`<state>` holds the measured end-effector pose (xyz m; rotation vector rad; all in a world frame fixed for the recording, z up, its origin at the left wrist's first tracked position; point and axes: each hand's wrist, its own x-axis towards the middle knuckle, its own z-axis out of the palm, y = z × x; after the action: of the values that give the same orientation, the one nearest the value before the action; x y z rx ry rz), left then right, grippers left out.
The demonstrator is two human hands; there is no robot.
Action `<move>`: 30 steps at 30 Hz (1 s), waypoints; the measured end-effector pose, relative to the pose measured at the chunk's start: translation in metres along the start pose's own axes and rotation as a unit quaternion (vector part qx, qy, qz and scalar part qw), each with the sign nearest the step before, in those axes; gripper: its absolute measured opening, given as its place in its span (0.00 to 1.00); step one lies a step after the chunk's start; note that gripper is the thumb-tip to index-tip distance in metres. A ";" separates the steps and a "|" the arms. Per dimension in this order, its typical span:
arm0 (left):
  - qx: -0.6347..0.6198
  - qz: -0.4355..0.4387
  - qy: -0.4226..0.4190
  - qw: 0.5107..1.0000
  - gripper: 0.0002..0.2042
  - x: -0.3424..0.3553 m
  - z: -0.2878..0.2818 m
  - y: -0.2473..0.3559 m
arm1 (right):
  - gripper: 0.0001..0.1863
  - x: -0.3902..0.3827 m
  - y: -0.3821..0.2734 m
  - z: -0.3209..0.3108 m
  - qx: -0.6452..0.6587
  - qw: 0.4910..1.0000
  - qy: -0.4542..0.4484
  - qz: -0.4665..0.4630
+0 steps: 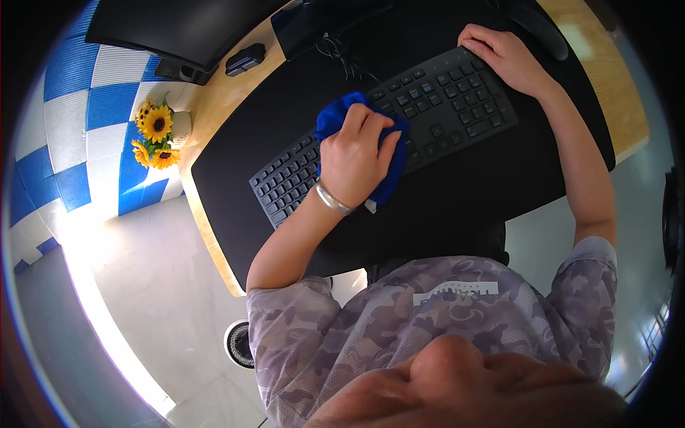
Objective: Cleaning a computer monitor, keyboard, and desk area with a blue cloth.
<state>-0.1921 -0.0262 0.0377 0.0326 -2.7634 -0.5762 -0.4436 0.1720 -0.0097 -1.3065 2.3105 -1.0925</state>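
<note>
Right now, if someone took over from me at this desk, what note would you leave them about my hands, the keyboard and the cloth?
Left hand: closed on the blue cloth, pressing it onto the middle of the black keyboard.
Right hand: resting on the keyboard's far right end, fingers on its edge, holding nothing.
The keyboard lies at a slant on the black desk mat.
Done: the cloth is on the keys; how much is wiped cannot be told.
Left: probably the remaining keys on both sides.

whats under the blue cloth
The cloth lies on the black keyboard, pressed down by the left hand. The keys beneath it are hidden.
</note>
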 end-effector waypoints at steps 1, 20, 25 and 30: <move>0.010 -0.003 -0.019 1.000 0.07 -0.004 -0.007 -0.001 | 0.11 0.000 0.001 -0.001 0.008 1.000 -0.003 -0.001; 0.075 -0.004 -0.038 0.996 0.08 0.016 -0.016 -0.015 | 0.11 0.001 -0.005 -0.003 0.011 1.000 0.000 -0.010; 0.113 -0.028 -0.076 0.990 0.08 0.013 -0.025 -0.019 | 0.10 -0.001 -0.002 -0.002 0.017 1.000 -0.003 -0.011; 0.077 -0.004 0.016 0.997 0.09 0.022 0.001 -0.022 | 0.10 0.002 -0.007 -0.001 0.018 1.000 -0.004 -0.007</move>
<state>-0.2138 -0.0480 0.0343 0.0863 -2.7718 -0.3603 -0.4406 0.1686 -0.0039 -1.3132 2.2683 -1.1263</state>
